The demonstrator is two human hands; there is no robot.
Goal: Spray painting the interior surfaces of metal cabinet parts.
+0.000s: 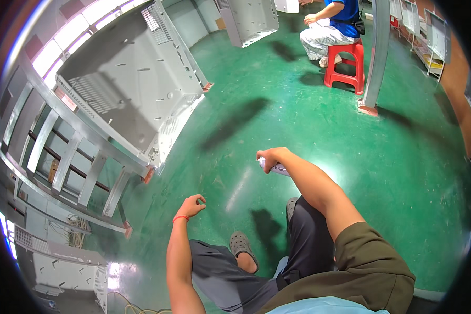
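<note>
Leftmost, well apart from both hands, a silver metal frame (45, 140) with several slats stands on the green floor (235, 125). Below it, further down and left of the left hand, sits a grey metal box (68, 269) with holes and slots, and a tangle of cables (77, 233) lies near its upper edge. Up and to the left of the left hand is a much larger grey metal box (152, 73), its hollow side in view, with patches of small holes in its walls; how it is supported I cannot tell.

Next comes the left hand (193, 205), a red band (180, 217) round its wrist, hanging above the floor with its fingers loosely curled and apart. Just right of it and lower is a grey clog (240, 243) on a foot. Far above the hands, another grey box (251, 21) reaches the upper edge.

The right hand (270, 157) is wrapped around a slim, pale can (280, 169), which lies tilted in the grip, partly hidden by fingers. Under that hand is a second clog (291, 208). Beyond it, up and right, a co-worker (344, 18) in a blue shirt sits on a red stool (345, 48), just beside a metal post (377, 57). Furthest right of the hands, pale racks (436, 39) stand along a brown wall (456, 89).
</note>
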